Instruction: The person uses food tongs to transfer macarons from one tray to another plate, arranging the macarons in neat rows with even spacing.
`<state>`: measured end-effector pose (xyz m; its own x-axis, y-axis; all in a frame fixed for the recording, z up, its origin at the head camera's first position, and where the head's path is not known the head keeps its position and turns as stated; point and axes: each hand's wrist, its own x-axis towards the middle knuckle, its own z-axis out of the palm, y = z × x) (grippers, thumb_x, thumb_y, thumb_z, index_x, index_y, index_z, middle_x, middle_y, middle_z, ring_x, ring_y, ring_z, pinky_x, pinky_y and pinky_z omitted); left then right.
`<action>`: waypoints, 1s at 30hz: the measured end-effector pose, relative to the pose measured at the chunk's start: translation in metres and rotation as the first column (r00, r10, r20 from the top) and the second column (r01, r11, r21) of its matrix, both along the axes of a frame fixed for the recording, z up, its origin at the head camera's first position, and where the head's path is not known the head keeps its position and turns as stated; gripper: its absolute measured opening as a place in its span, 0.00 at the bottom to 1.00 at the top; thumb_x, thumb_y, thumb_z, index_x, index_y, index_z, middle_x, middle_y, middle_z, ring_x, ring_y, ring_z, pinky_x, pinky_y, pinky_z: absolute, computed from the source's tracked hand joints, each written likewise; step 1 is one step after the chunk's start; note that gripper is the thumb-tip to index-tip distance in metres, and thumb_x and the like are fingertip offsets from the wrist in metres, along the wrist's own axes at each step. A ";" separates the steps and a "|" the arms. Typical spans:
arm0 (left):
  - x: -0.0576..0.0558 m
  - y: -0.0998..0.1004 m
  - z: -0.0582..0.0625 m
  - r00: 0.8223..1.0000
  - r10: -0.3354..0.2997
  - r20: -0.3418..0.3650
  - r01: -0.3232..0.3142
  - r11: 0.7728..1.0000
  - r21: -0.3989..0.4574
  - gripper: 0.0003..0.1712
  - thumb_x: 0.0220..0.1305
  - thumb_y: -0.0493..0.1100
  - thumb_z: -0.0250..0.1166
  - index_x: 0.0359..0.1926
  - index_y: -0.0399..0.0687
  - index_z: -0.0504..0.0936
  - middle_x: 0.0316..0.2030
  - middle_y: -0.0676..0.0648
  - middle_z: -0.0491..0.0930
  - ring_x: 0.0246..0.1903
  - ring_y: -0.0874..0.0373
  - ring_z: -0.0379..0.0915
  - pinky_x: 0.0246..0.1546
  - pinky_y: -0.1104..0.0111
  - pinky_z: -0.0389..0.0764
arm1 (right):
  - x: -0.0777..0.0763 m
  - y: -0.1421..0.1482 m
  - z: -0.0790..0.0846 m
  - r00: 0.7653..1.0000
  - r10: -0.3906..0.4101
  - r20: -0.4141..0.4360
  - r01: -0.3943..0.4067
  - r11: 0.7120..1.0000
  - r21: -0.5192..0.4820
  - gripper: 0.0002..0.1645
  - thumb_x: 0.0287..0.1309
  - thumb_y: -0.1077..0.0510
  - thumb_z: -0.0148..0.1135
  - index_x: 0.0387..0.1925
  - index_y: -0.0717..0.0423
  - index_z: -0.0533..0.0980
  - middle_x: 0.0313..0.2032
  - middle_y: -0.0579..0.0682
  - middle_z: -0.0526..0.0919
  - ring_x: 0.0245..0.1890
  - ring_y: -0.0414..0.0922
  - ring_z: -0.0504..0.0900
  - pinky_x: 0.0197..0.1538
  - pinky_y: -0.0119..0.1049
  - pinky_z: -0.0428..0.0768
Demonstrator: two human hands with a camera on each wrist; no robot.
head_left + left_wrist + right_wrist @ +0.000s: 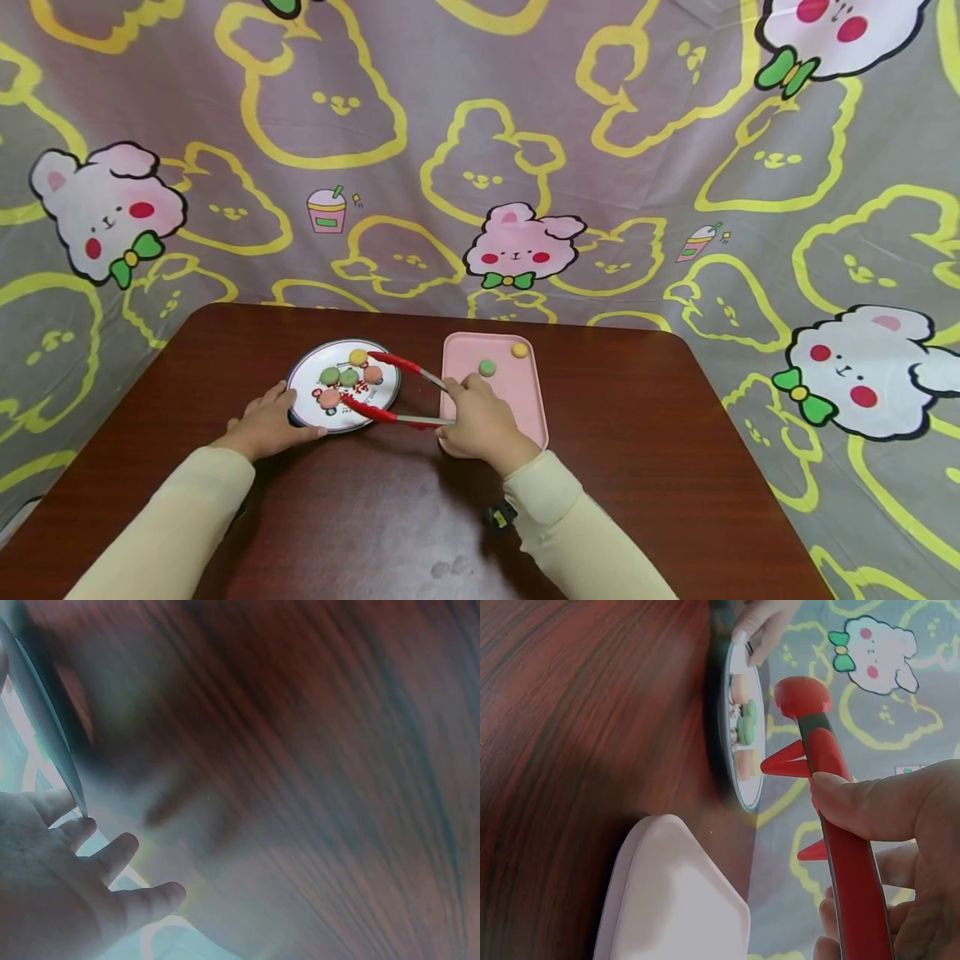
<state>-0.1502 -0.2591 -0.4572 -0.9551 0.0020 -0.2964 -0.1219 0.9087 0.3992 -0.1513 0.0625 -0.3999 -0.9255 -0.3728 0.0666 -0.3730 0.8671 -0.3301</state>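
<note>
"Where were the hands?"

"The right hand, mid-frame, gripped the red tongs, their arms spread wide over the plate left of centre. The left hand lay at the plate's left edge, fingers loosely extended."

"Did the tips touch anything?"

"One ended just beside the yellow macaron, the other just beside the lower pink macaron; I couldn't tell about contact."

"How was that best worked?"

"In my judgement, by flanking a single piece low down and squeezing gently, since a hard pinch might have cracked it. Light fingers on the rim would have steadied the plate."

"And the containers?"

"Five macarons sat on the plate: one yellow, two green, two pink. The pink tray, right of centre, held a green one and, at its upper right corner, a yellow one."
</note>
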 end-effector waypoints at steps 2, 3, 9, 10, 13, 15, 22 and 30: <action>0.000 0.000 0.000 1.000 -0.001 0.000 0.001 1.000 0.003 0.66 0.49 0.74 0.64 0.69 0.24 0.53 0.68 0.23 0.44 0.63 0.21 0.41 0.53 0.25 0.49 | 0.000 0.003 0.000 1.000 -0.008 -0.011 0.007 1.000 -0.003 0.41 0.42 0.50 0.75 0.61 0.51 0.72 0.42 0.52 0.74 0.40 0.48 0.75 0.30 0.43 0.77; 0.000 0.001 0.000 1.000 -0.001 0.000 0.001 1.000 0.003 0.66 0.49 0.74 0.63 0.69 0.24 0.53 0.68 0.23 0.44 0.63 0.21 0.41 0.53 0.25 0.49 | 0.000 0.004 0.000 1.000 -0.011 -0.016 0.011 1.000 -0.007 0.42 0.42 0.50 0.75 0.62 0.51 0.72 0.42 0.52 0.74 0.40 0.48 0.75 0.31 0.44 0.77; 0.000 0.001 -0.001 1.000 -0.003 -0.012 0.002 1.000 -0.002 0.67 0.49 0.75 0.63 0.69 0.24 0.53 0.68 0.23 0.44 0.63 0.21 0.42 0.53 0.25 0.50 | 0.002 0.010 0.000 0.999 -0.014 -0.029 0.013 1.000 -0.025 0.42 0.43 0.50 0.75 0.63 0.54 0.72 0.42 0.53 0.74 0.42 0.50 0.75 0.34 0.46 0.78; 0.000 0.001 -0.001 1.000 -0.002 -0.014 0.002 1.000 -0.001 0.67 0.49 0.75 0.63 0.69 0.24 0.53 0.68 0.23 0.44 0.63 0.21 0.42 0.53 0.25 0.50 | 0.003 0.011 -0.001 1.000 -0.014 -0.028 0.014 1.000 -0.026 0.42 0.43 0.50 0.75 0.63 0.54 0.72 0.42 0.53 0.74 0.42 0.50 0.76 0.35 0.46 0.78; 0.000 0.001 -0.001 1.000 -0.002 -0.018 0.002 1.000 0.005 0.67 0.49 0.75 0.63 0.69 0.25 0.53 0.68 0.22 0.44 0.63 0.21 0.42 0.52 0.25 0.50 | 0.004 0.013 -0.003 0.999 -0.017 -0.030 0.016 1.000 -0.023 0.43 0.43 0.50 0.76 0.63 0.54 0.72 0.43 0.53 0.74 0.41 0.49 0.75 0.35 0.45 0.78; 0.001 0.001 -0.001 1.000 -0.002 -0.017 0.002 1.000 0.008 0.67 0.49 0.75 0.63 0.69 0.24 0.53 0.68 0.22 0.43 0.63 0.21 0.42 0.52 0.25 0.49 | 0.006 0.016 -0.004 0.999 -0.016 -0.037 0.015 1.000 -0.022 0.43 0.43 0.49 0.76 0.63 0.54 0.71 0.42 0.53 0.74 0.41 0.49 0.75 0.35 0.44 0.78; 0.003 0.001 -0.001 1.000 0.002 -0.014 -0.002 1.000 0.006 0.67 0.50 0.74 0.63 0.69 0.24 0.52 0.68 0.22 0.43 0.63 0.21 0.42 0.52 0.25 0.51 | 0.010 0.028 -0.008 0.998 -0.016 -0.064 0.014 0.999 -0.029 0.44 0.42 0.50 0.77 0.63 0.56 0.72 0.40 0.52 0.73 0.39 0.48 0.74 0.33 0.43 0.76; 0.002 0.002 0.000 1.000 0.005 -0.008 -0.005 1.000 0.012 0.67 0.50 0.74 0.63 0.69 0.24 0.51 0.68 0.22 0.42 0.63 0.21 0.41 0.52 0.24 0.49 | 0.009 0.046 -0.008 0.995 -0.036 -0.090 0.035 0.999 -0.008 0.44 0.41 0.50 0.78 0.62 0.57 0.72 0.42 0.53 0.75 0.39 0.49 0.76 0.35 0.45 0.78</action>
<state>-0.1482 -0.2573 -0.4572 -0.9575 0.0011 -0.2883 -0.1229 0.9031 0.4114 -0.1423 0.1081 -0.4078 -0.9283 -0.3391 0.1524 -0.3704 0.8784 -0.3021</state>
